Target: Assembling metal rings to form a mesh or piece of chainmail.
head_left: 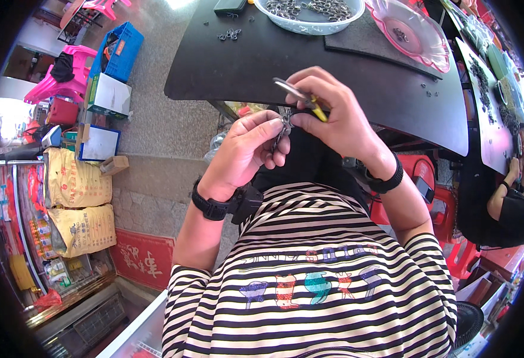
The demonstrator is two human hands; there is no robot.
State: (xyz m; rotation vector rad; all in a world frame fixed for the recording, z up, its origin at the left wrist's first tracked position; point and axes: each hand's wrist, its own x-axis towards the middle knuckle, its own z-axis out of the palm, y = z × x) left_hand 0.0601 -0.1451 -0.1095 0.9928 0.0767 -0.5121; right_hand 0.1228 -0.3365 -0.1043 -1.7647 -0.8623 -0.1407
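Observation:
Near the table's front edge, my left hand [252, 142] pinches a small cluster of dark metal rings or clasps [285, 124] between thumb and fingers. My right hand [336, 107] is closed around a pair of pliers [292, 89] with yellow handles, their metal jaws pointing up and to the left. The right thumb and fingertips also meet the metal pieces, close beside the left fingertips. The exact shape of these pieces is partly hidden by the fingers.
On the dark table [244, 68] stand a white basin [315, 27] of metal clasps and a pink-rimmed clear tray [423, 48]. Loose clasps [230, 34] lie at the far left. A red stool [418, 170] stands right. Another person [500, 209] works at the far right table.

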